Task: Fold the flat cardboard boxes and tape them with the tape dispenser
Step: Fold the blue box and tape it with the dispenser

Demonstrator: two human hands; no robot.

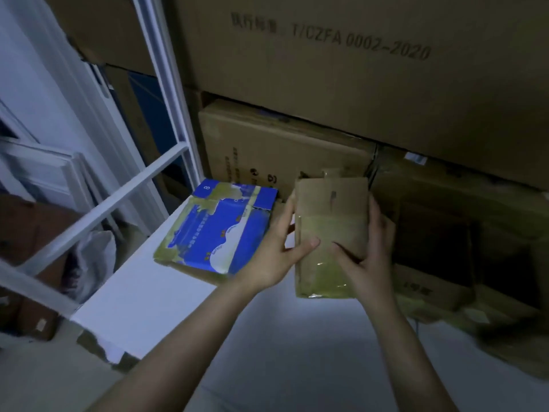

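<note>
Here, big brown cardboard cartons [356, 69] are stacked along the far side, behind a white tabletop [148, 298].
A flat blue-and-white printed cardboard box [219, 230] lies on the tabletop at left. Right of it, a smaller flat brown cardboard box [329, 221] with glossy tape is held up. The left hand [273, 251] and right hand [371, 254] each clamp a side edge, thumbs on its near face.
</note>
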